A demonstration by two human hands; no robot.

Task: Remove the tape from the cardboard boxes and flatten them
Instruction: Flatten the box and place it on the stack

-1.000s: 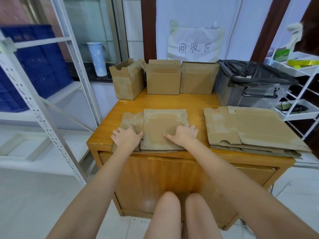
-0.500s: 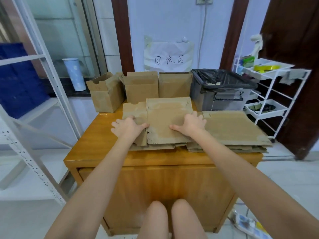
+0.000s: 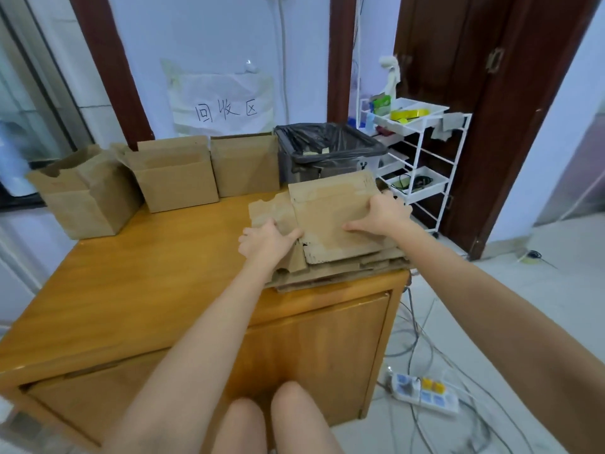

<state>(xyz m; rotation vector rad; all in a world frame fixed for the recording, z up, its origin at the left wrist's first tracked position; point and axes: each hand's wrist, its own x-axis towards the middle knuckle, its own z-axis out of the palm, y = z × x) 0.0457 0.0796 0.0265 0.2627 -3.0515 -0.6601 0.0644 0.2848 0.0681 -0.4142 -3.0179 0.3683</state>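
A flattened cardboard box (image 3: 330, 211) lies on top of the stack of flattened boxes (image 3: 343, 268) at the right end of the wooden table (image 3: 140, 283). My left hand (image 3: 266, 240) grips its near left edge, thumb on top. My right hand (image 3: 383, 213) holds its right side, fingers curled over the edge. Three upright open boxes stand along the table's back: one at the left (image 3: 82, 191), one in the middle (image 3: 173, 173), one to the right (image 3: 245, 165).
A grey bin with a black bag (image 3: 327, 152) stands behind the stack. A white wire trolley (image 3: 422, 165) is right of the table, a dark door beyond it. A power strip (image 3: 425, 393) and cables lie on the floor. A paper sign (image 3: 226, 106) hangs on the wall.
Both hands have carried the flattened box from the table's middle rightward onto the stack of flat cardboard. The camera view has swung to the right.
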